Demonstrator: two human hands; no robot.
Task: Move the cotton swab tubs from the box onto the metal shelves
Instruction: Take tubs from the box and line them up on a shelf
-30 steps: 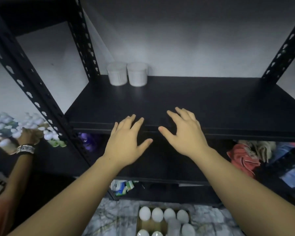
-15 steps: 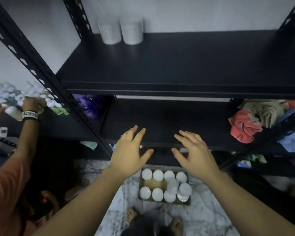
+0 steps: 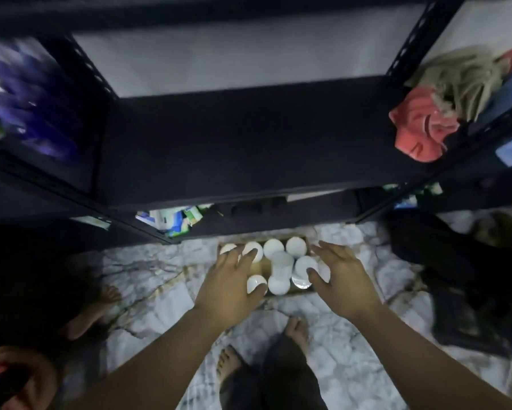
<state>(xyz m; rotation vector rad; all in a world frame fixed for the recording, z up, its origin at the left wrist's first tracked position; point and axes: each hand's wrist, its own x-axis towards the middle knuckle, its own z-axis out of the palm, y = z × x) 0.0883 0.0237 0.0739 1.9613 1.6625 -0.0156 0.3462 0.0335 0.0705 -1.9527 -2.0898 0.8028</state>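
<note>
White tubs (image 3: pixel 274 248) are crowding the box (image 3: pixel 263 263) on the floor, one lying on its side across the others. Both hands are hovering over them with fingers spread, the left hand (image 3: pixel 229 287) and right hand (image 3: pixel 342 279) gripping nothing yet. No tubs are showing on the shelf (image 3: pixel 248 149) in view, so most of the job seems left.

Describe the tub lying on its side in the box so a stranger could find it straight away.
Start at the black metal shelves and look down to the marble-patterned floor in front, where a small cardboard box of white tubs sits between the left hand and the right hand. The tub in the middle lies across the others, showing its long side, while its neighbours show only round lids.
</note>
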